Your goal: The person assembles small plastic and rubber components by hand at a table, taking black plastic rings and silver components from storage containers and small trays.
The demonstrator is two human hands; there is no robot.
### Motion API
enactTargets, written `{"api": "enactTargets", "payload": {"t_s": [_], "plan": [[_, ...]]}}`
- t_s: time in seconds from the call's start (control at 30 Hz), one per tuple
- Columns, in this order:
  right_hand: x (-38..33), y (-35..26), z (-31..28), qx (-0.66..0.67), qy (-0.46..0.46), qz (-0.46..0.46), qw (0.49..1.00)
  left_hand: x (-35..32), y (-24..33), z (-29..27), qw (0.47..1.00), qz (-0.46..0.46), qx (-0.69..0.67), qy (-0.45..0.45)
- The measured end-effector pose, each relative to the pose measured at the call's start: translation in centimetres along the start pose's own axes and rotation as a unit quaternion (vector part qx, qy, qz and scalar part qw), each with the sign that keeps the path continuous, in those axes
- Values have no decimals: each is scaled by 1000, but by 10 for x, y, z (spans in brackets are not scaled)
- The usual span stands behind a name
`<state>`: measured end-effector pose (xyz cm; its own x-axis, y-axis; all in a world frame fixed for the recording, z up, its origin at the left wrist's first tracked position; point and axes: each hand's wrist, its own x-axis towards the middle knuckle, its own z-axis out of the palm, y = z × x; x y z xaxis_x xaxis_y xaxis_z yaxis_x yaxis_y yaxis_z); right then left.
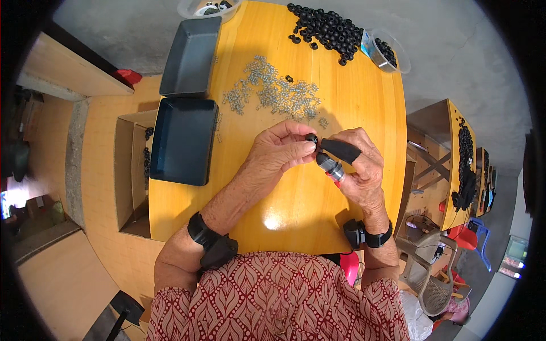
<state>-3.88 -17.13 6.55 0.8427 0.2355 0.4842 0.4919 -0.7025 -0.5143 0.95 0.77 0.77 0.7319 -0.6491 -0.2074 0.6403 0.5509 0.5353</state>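
Over the yellow table, my left hand point(278, 149) pinches a small round black part point(311, 138) between thumb and fingertips. Close on its right, my right hand point(367, 167) is closed around a hand tool point(340, 150) with a black tapered piece. Below that piece, a black and silver cylindrical end point(330, 166) with a bit of red sticks out by the right thumb. The tool's tip is beside the black part; whether they touch I cannot tell. My fingers hide the rest of the tool.
Small silvery parts point(276, 91) lie scattered beyond my hands, with many black parts point(333, 34) at the far edge. A clear tub point(392, 63) of black parts stands far right. Two dark trays, one near point(182, 142), one far point(190, 57), line the left edge, beside a cardboard box point(128, 176).
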Motion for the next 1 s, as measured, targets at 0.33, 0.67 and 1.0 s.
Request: {"api": "enactTargets", "payload": {"t_s": [0.33, 0.67, 1.0], "plan": [[-2, -1, -6, -1, 32, 31, 999, -2, 5, 2, 1000, -19, 1, 5], [5, 2, -17, -11, -12, -10, 1000, -1, 0, 4, 999, -12, 35, -13], [11, 0, -19, -33, -36, -34, 998, -3, 0, 5, 998, -9, 57, -9]]}}
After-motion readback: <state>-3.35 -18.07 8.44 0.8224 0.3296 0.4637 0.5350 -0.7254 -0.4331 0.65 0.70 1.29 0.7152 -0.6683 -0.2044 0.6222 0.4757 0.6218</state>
